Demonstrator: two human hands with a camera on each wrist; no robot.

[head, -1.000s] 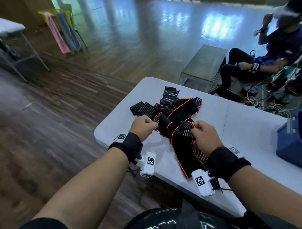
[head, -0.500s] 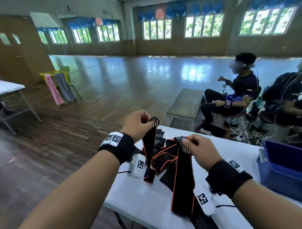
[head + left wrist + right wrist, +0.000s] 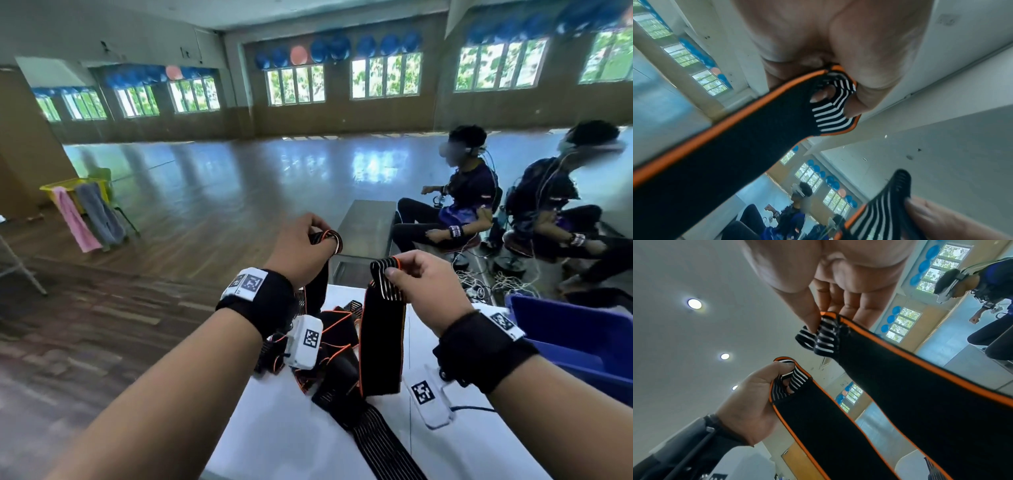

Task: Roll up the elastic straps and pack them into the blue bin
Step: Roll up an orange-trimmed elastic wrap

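Both hands are now raised well above the counter point(image 3: 342, 455), higher than half a sec ago, each lifting one end of a black elastic strap w/ orange edging. A sec ago the hands were down in the pile on the counter; the strap ends have since been pulled up and apart.

Left hand point(image 3: 301, 248): fingers curled round the striped end of one strap length point(image 3: 748, 129), w/ a fingertip poking through a slot in the striped part. That length hangs down behind the wrist toward the pile.

Right hand point(image 3: 424, 284): thumb and fingers pinch the striped end of the other strap length point(image 3: 382, 339), which hangs straight down to the counter. Whether the 2 lengths are one strap or two can't be told; the lower parts vanish into the pile.

Judgement: this looks like separating a strap from the tangle and finding its end, so rolling has not begun. No rolled strap is visible.

The remaining straps point(image 3: 337, 346) lie in a loose heap near the counter's far left corner, under the hands. One striped band point(image 3: 380, 442) trails toward the near edge.

Container: the blue bin point(image 3: 589, 342) sits at the counter's right edge, just beside the right wrist. Only part of its inside shows, and no straps can be seen in that part; the rest is out of frame.
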